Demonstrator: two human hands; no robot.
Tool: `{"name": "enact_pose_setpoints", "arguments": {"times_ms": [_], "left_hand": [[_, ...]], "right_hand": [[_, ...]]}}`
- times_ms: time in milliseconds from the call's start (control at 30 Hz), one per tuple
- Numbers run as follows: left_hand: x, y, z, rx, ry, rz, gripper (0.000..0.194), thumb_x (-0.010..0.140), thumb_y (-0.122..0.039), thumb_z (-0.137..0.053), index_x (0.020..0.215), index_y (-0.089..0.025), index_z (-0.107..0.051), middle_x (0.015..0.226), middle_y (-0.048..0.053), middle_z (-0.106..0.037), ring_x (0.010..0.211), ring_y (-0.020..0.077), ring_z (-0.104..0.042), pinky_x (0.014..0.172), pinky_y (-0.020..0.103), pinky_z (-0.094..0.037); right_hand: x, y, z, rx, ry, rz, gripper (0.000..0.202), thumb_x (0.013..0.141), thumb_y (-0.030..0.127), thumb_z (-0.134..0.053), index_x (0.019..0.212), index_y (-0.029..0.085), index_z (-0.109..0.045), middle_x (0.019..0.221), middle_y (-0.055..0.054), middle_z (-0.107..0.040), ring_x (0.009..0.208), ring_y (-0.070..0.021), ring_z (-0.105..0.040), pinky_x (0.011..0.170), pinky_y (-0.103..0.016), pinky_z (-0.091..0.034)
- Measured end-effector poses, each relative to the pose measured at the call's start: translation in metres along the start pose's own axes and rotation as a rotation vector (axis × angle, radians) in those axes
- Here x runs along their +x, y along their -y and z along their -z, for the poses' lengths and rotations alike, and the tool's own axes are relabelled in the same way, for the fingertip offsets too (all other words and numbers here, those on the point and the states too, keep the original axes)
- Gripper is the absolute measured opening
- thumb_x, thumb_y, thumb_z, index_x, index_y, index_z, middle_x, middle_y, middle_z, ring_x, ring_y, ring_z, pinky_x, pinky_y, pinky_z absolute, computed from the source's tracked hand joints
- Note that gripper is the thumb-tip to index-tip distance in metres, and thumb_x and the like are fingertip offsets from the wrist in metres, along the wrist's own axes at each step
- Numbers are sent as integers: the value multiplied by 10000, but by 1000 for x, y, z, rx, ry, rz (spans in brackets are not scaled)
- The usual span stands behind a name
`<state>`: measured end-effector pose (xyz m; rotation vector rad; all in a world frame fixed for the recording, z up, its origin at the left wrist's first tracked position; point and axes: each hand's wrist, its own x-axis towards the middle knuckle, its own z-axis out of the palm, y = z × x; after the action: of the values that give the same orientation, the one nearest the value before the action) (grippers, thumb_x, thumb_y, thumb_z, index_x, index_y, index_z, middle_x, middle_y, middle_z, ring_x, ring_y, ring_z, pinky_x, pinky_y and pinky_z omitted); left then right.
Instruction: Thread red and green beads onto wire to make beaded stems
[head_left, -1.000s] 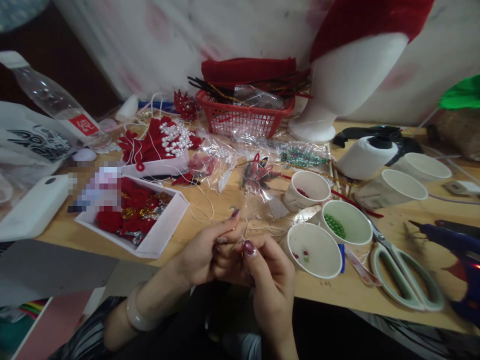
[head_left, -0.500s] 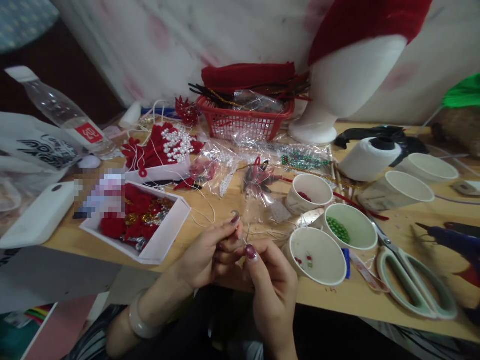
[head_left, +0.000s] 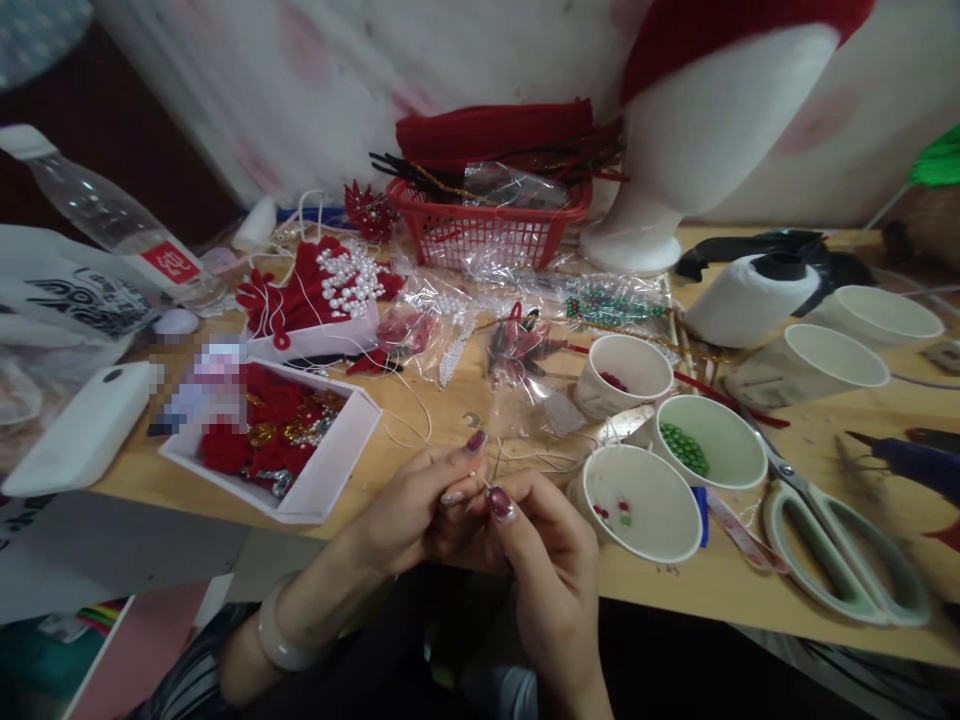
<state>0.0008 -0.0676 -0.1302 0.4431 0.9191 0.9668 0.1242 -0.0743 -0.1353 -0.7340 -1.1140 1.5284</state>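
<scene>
Close together at the table's front edge, both hands are closed in pinches. My left hand [head_left: 420,505] has thumb and forefinger pressed on a tiny pale bead [head_left: 472,475]. Between thumb and forefinger, my right hand [head_left: 547,560] grips a thin needle [head_left: 498,460], which points upward; fine white thread seems to run by its lower end. Right of my hands stands a paper cup [head_left: 645,545] with a few red and green beads. Behind it are a cup [head_left: 731,470] holding green beads [head_left: 682,448] and another cup [head_left: 626,400] with red beads [head_left: 613,381].
On the left lies a white box [head_left: 341,470] of red and gold ornaments. Scissors [head_left: 832,560] and a glue gun [head_left: 907,460] are at right. Farther back are a thread spool [head_left: 750,300], a red basket [head_left: 487,230], a foam head [head_left: 705,140] and a bottle [head_left: 112,210].
The view has shifted slightly. My left thumb and fingers have closed in a little, and the pale bead now shows between them. My right hand keeps its pinch on the needle.
</scene>
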Motion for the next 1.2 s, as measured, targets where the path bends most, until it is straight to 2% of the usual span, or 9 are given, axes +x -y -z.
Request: {"name": "enact_pose_setpoints", "arguments": {"times_ms": [133,333,467,633,800,1033,1200], "left_hand": [[-2,0,0,9,-9,-27,574,713,-567,-743,501,-176,-379,453,-68,-388,371,30,-290,357,149,-203],[-4,1,4,4,59,-25,478,791,-563,-677,614,-188,-439,491,-88,-337,402,46,-178,370,179,-125],[-4,2,7,4,103,-34,446,829,-547,-643,635,-189,-462,495,-88,-332,402,53,-161,368,190,-118],[-5,2,8,53,124,-40,479,819,-557,-648,587,-179,-469,466,-85,-324,379,49,-207,364,193,-139],[-7,-1,4,115,51,-37,516,786,-595,-662,564,-174,-463,474,-65,-390,378,43,-248,371,194,-151],[-8,2,3,240,-15,-55,508,850,-577,-582,559,-180,-456,487,-62,-376,399,52,-253,377,197,-152],[-9,2,2,299,-37,-101,482,876,-525,-564,563,-177,-452,523,-56,-408,435,58,-302,394,186,-204]], "right_hand": [[-1,-1,2,-57,26,20,228,945,220,-550,740,208,-649,633,47,-548,530,-69,-403,514,-143,-402],[-1,-4,4,-35,24,25,222,944,208,-544,758,214,-664,617,56,-488,514,-74,-362,497,-157,-390],[-2,-5,5,-29,26,7,218,943,213,-553,750,210,-654,608,58,-472,507,-77,-351,488,-172,-381],[-2,-2,5,48,53,-44,219,941,242,-568,745,200,-657,578,58,-450,457,-70,-287,412,-183,-277],[-1,1,4,114,65,-71,233,935,245,-575,722,202,-657,559,60,-439,448,-67,-265,404,-194,-207],[-1,-1,5,62,32,-47,229,917,240,-582,696,195,-618,590,54,-486,478,-71,-326,477,-192,-368],[-2,0,6,55,34,-61,215,907,226,-585,696,193,-610,584,59,-483,466,-67,-320,477,-194,-386]]}}
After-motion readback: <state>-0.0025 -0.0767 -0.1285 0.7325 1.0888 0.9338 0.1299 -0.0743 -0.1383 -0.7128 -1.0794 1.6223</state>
